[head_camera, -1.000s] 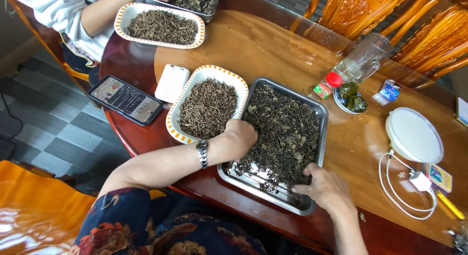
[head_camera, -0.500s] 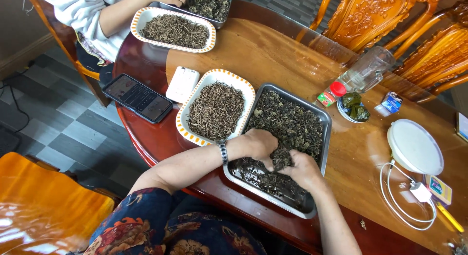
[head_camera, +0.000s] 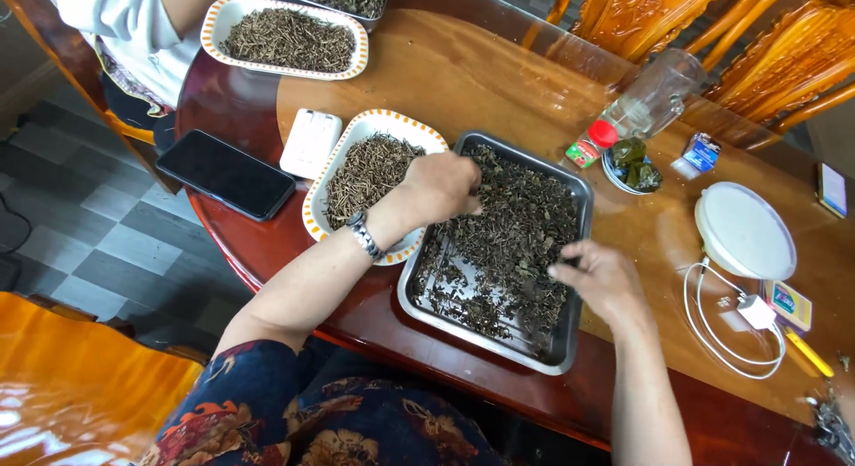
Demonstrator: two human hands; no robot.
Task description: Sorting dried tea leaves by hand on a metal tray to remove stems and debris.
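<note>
1. Head view looks down on a round, glossy wooden bench (head_camera: 499, 83) with a metal tray (head_camera: 579, 188) near its front edge.
2. Dark dried leaves (head_camera: 508, 243) lie loose in the tray, thick toward the far end and thin at the near left corner, where bare metal shows.
3. Left hand (head_camera: 443, 186) hangs over the tray's far left corner, fingers curled in narrow and pinched together over the leaves; whether they hold a piece I cannot tell. A beaded wristband (head_camera: 364, 235) sits on that wrist.
4. Right hand (head_camera: 598, 276) rests over the tray's right side, fingers bent and close together, their tips touching the leaves; a grip on anything cannot be made out.
5. Just left of the tray, touching it, stands an oval dish (head_camera: 313, 218) with an orange-patterned rim, filled with thin brown stems (head_camera: 367, 174).
6. Left of that dish lie a white power bank (head_camera: 311, 143) and a black phone (head_camera: 225, 174), near the bench edge.
7. Across the bench, a second patterned dish (head_camera: 214, 20) holds more stems, in front of another person in a pale sleeve (head_camera: 116, 12).
8. Right of the tray sit a clear glass jug (head_camera: 657, 94), a small red-capped bottle (head_camera: 592, 143), a little bowl of green leaves (head_camera: 634, 167) and a round white device (head_camera: 745, 232) with a white cable (head_camera: 712, 328).
</note>
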